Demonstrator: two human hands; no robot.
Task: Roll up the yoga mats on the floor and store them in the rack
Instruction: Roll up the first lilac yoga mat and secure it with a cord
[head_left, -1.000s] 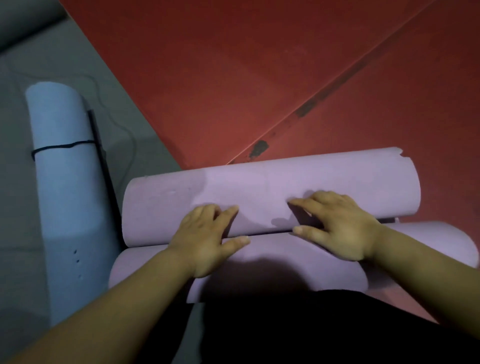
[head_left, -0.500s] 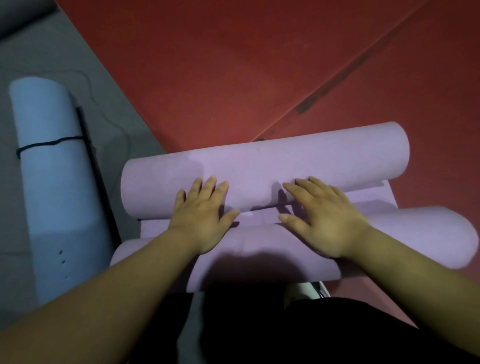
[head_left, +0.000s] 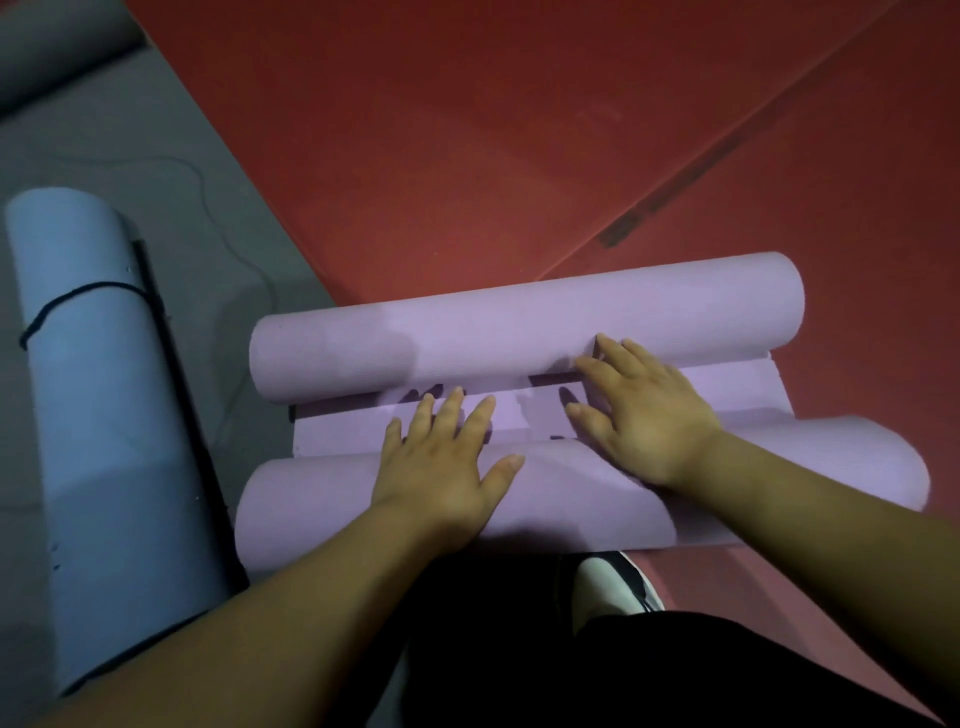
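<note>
Yoga mat (head_left: 519, 332), purple, lies across the red floor (head_left: 467, 156) close to the person. Its left end is by the grey floor (head_left: 104, 130), where a blue mat (head_left: 93, 415) sits rolled, tied with a black cord (head_left: 78, 296). Since half a second ago the far roll has drawn away from the near one — more flat mat shows between them. Left hand (head_left: 441, 467) lies flat there, fingers spread; right hand (head_left: 644, 421), fingers straight, touches the far roll. Matte foam, smooth tubes — a white shoe (head_left: 608, 582) peeks out below.

Bare arms (head_left: 311, 597), blk legwear (head_left: 493, 654), white shoe (head_left: 605, 587) w/ blk trim
</note>
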